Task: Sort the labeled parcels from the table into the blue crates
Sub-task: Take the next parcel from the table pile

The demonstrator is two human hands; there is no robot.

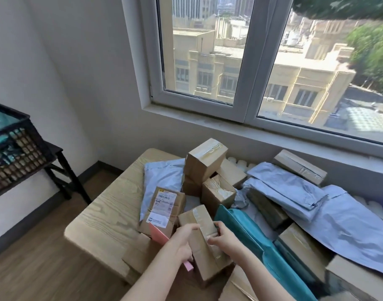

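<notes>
Head view: a taped box (pixel 205 250) is held at 6 o'clock by both hands, over the near part of the table (pixel 103 213). The left hand (pixel 183 242) is curled round its left side and the right hand (pixel 226 237) round its right, fingers clamped on the cardboard. A labelled box (pixel 162 207) is seen just beside it at 11 o'clock, a teal mailer (pixel 247 233) at 3 o'clock. A crate (pixel 16 148) is set well apart at 9 o'clock.
</notes>
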